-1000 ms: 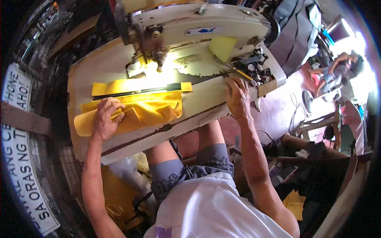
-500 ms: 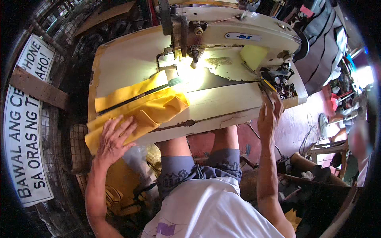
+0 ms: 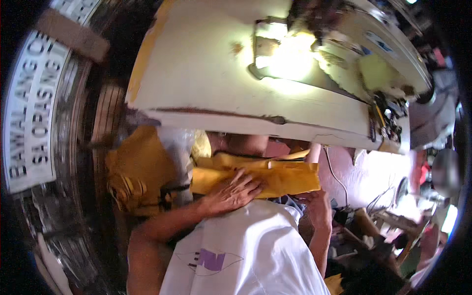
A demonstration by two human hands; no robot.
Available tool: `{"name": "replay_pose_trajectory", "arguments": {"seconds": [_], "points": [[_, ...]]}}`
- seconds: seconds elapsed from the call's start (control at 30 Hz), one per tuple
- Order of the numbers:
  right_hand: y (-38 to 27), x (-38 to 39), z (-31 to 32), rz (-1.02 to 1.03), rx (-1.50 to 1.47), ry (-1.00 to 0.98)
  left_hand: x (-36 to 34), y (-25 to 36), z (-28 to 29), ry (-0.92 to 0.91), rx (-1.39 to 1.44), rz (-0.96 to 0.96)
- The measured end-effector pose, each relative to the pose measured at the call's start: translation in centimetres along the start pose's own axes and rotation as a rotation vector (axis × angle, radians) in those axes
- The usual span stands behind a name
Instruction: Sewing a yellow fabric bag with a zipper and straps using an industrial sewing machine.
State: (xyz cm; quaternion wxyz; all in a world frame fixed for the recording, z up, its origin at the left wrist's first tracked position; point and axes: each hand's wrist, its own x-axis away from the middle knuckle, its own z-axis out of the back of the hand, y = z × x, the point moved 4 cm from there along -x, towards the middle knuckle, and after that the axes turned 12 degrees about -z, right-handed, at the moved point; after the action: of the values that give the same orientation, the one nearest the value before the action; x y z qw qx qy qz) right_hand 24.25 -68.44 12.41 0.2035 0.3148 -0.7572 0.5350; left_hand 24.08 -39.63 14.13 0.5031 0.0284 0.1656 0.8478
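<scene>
A folded piece of yellow fabric [image 3: 290, 178] with a dark strip along its far side lies across my lap, below the front edge of the sewing table. My left hand [image 3: 236, 192] rests flat on its left half, fingers stretched out over the cloth. At the fabric's right end is my right hand [image 3: 317, 206], its fingers curled in close to the corner. Blur hides whatever is between those fingers.
The sewing machine [image 3: 393, 49] stands on the white table [image 3: 206, 73], its lamp glowing. Small tools, one yellow-handled [image 3: 379, 115], lie at the table's right end. More yellow fabric [image 3: 142, 162] is piled at lower left. A cable [image 3: 334, 179] hangs below the table.
The yellow fabric has come off the table onto my lap with my left hand. My right hand has drawn back from the tools to the fabric's right end. The view has shifted.
</scene>
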Motion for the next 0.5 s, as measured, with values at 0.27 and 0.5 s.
{"name": "replay_pose_trajectory", "arguments": {"seconds": [0.27,0.5], "points": [[-5.3,2.9,8.6,0.271,0.456,0.615,-4.8,0.3,-1.7,0.226,-0.026,-0.114],[-9.2,4.9,-1.3,0.750,1.150,0.923,-4.8,-0.1,-4.3,0.125,-0.077,-0.078]]}}
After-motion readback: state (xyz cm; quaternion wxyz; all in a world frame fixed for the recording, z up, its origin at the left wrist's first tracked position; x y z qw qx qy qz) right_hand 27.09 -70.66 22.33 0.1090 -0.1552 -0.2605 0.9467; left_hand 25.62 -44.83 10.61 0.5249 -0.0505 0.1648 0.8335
